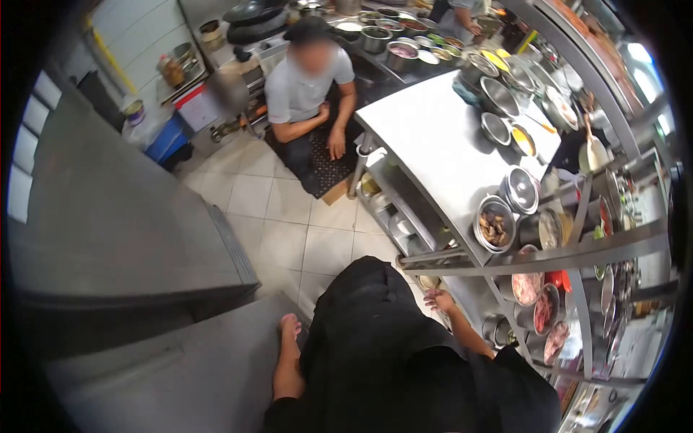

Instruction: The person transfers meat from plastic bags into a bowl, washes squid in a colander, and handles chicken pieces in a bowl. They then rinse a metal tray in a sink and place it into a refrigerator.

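Observation:
My left hand (290, 326) hangs low beside the edge of a grey steel surface (195, 361). I see it end-on and small, so how its fingers are bent does not show clearly; no object stands out in it. On the other side of my dark clothing, my right hand (439, 299) is held out with its fingers apart and nothing in it. It is near the front corner of a steel worktable (433, 130) with lower shelves. A metal bowl of brown, chunky food (494, 226) sits on that table's near end.
A person in a light shirt (310, 86) sits low ahead, on a dark perforated mat. Pale floor tiles (278, 220) run between a tall steel cabinet (130, 195) and the worktable. Steel rack bars (548, 256) cross the right side, with bowls of raw meat (545, 309) behind them.

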Motion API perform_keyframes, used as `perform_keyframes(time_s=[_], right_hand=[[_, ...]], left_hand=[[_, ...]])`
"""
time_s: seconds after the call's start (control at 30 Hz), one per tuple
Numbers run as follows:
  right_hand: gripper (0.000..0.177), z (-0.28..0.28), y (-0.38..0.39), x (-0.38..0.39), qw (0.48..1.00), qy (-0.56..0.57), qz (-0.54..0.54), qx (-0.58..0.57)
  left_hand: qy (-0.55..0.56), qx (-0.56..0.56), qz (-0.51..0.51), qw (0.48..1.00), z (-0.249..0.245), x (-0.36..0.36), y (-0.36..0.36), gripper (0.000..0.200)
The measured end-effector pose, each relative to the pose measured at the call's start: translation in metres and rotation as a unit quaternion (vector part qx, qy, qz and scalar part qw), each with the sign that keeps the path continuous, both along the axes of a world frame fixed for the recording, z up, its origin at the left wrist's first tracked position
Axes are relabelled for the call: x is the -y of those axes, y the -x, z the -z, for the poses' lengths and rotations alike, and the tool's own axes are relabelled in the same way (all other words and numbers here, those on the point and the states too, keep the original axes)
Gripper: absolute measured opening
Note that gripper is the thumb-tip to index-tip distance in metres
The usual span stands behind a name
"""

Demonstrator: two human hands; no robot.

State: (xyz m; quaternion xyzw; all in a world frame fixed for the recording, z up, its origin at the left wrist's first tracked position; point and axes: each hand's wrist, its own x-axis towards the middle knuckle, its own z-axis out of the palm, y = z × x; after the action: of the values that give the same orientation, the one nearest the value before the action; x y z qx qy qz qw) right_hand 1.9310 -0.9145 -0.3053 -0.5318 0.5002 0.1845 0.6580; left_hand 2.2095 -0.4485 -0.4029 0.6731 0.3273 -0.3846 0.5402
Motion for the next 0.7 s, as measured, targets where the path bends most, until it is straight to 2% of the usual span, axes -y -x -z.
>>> perform_keyframes(time_s=[0.03, 0.1, 0.13, 0.2, 0.23, 0.3, 0.37, 0.43, 0.5, 0.53, 0.6, 0.63, 0.67, 0.7], right_hand=[[0.041, -0.001, -0.001, 0.0, 0.999, 0.009, 0.046, 0.0], [0.041, 0.005, -0.002, -0.007, 1.0, -0.008, 0.01, -0.002], [0.042, 0.006, -0.002, -0.006, 1.0, -0.025, -0.017, -0.007], [0.041, 0.005, -0.005, -0.003, 0.999, -0.026, -0.022, -0.02], [0.041, 0.006, -0.005, -0.002, 0.999, -0.027, -0.022, -0.034], [0.041, 0.003, -0.005, -0.006, 0.999, 0.004, -0.037, -0.029], [0.041, 0.008, -0.001, -0.004, 1.0, -0.003, -0.01, -0.009], [0.041, 0.013, 0.005, -0.007, 1.0, 0.008, -0.003, -0.014], [0.039, 0.019, 0.009, -0.003, 1.0, -0.019, 0.003, -0.012], [0.039, 0.015, 0.012, 0.001, 0.997, -0.076, 0.02, 0.011], [0.038, 0.002, 0.012, -0.003, 0.998, -0.064, 0.011, -0.003], [0.038, -0.003, 0.009, -0.007, 0.996, -0.059, 0.064, -0.018], [0.037, -0.007, 0.009, -0.011, 0.994, -0.056, 0.097, 0.014], [0.036, -0.009, 0.011, -0.01, 0.994, -0.032, 0.104, -0.01]], left_hand=[[0.0, 0.002, -0.011, 1.0, -0.001, 0.006, -0.002, 0.024], [-0.022, 0.022, -0.012, 0.999, -0.001, 0.015, -0.01, 0.025], [-0.022, 0.024, -0.017, 0.999, 0.018, 0.015, -0.014, 0.025], [-0.136, 0.129, 0.03, 0.982, 0.064, 0.013, -0.024, 0.027], [-0.138, 0.13, 0.03, 0.981, 0.048, 0.017, -0.026, 0.027], [-0.057, 0.072, 0.024, 0.996, -0.014, 0.039, -0.033, 0.03], [-0.035, 0.067, 0.036, 0.996, -0.029, 0.043, -0.036, 0.029], [-0.011, 0.059, 0.049, 0.997, -0.027, 0.038, -0.035, 0.028], [-0.014, 0.077, 0.0, 0.997, -0.022, 0.033, -0.032, 0.025], [-0.008, 0.079, -0.006, 0.997, -0.02, 0.027, -0.03, 0.025], [-0.004, 0.057, -0.007, 0.998, -0.019, 0.024, -0.023, 0.024], [-0.014, 0.037, -0.006, 0.999, -0.021, 0.024, -0.024, 0.024], [-0.013, 0.019, 0.001, 1.0, -0.013, 0.021, -0.022, 0.023], [-0.018, -0.001, 0.004, 1.0, -0.015, 0.018, -0.019, 0.022]])
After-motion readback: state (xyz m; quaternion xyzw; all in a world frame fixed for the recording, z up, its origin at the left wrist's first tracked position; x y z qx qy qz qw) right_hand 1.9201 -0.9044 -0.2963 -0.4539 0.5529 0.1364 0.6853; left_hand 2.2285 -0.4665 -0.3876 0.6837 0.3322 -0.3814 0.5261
